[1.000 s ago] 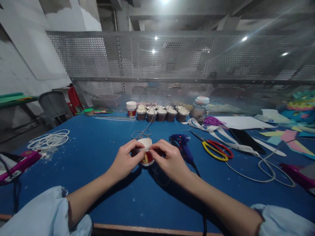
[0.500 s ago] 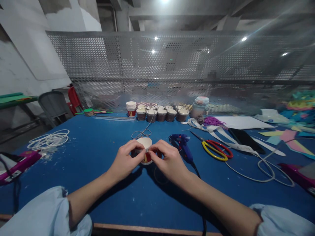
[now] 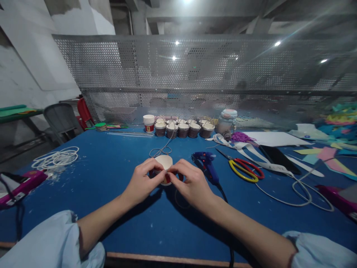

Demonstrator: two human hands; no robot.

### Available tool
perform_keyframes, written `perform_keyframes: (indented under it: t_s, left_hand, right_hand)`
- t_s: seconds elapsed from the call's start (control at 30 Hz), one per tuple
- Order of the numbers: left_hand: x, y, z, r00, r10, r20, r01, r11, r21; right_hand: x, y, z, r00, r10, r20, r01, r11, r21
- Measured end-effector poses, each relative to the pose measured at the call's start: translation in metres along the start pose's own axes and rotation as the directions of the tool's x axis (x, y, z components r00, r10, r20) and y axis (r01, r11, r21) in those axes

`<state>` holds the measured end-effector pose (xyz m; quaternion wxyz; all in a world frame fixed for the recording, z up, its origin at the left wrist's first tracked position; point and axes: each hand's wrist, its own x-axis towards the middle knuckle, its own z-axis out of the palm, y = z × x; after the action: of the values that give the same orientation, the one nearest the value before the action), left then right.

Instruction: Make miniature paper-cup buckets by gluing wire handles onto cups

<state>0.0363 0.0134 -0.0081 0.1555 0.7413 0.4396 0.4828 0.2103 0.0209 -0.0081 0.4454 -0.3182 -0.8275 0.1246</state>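
Note:
A small paper cup (image 3: 164, 162), white inside with a red and gold print outside, stands upright at the middle of the table. My left hand (image 3: 146, 180) is closed around its left side, thumb and fingers pressing near the front rim. From the right, my right hand (image 3: 189, 182) grips the same cup, and the two thumbs almost meet at its front. Whether a thin cord is pinched under the fingertips cannot be made out. Just behind the cup lies a loop of thin grey cord (image 3: 160, 152). A blue glue gun (image 3: 208, 167) lies beside my right hand.
Behind are a cup stack (image 3: 148, 124), brown-wrapped cups (image 3: 183, 130) with cord handles and a jar (image 3: 226, 121). Scissors (image 3: 244, 170), a dark phone (image 3: 279, 159) and white ribbon (image 3: 258, 160) lie right. White cord (image 3: 55, 157) is coiled left, by a magenta device (image 3: 23, 189).
My right fingertips have shifted slightly inward along the cup's front, toward the left thumb. The cup and the left hand stay almost where they were.

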Motion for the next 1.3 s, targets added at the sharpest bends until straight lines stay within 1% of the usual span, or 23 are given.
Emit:
perform_keyframes:
  t_s: [0.13, 0.47, 0.63, 0.87, 1.13, 1.3]
  left_hand:
    - [0.000, 0.001, 0.000, 1.000, 0.019, 0.000, -0.019, 1.000, 0.014]
    - [0.000, 0.004, 0.000, 0.998, 0.057, -0.034, -0.058, 0.998, -0.016]
    - [0.000, 0.005, 0.000, 0.995, 0.084, -0.045, -0.085, 0.996, -0.021]
    - [0.000, 0.004, -0.002, 0.996, 0.081, -0.024, -0.082, 0.996, -0.020]
    - [0.002, 0.004, -0.006, 0.997, 0.065, 0.028, -0.065, 0.998, -0.017]
    - [0.005, 0.001, -0.011, 0.992, -0.032, 0.120, 0.040, 0.997, -0.064]
  right_hand:
    - [0.000, -0.001, 0.001, 1.000, 0.018, -0.012, -0.018, 1.000, 0.011]
    - [-0.001, -0.001, 0.000, 0.996, 0.078, -0.041, -0.077, 0.997, 0.019]
    - [0.000, 0.000, 0.002, 0.995, 0.082, -0.059, -0.081, 0.997, 0.019]
    - [0.001, 0.002, 0.002, 0.993, 0.085, -0.082, -0.084, 0.996, 0.010]
    - [0.001, 0.003, -0.001, 0.992, 0.075, -0.101, -0.075, 0.997, 0.011]
    - [0.002, 0.003, -0.002, 0.995, 0.048, -0.093, -0.046, 0.999, 0.018]
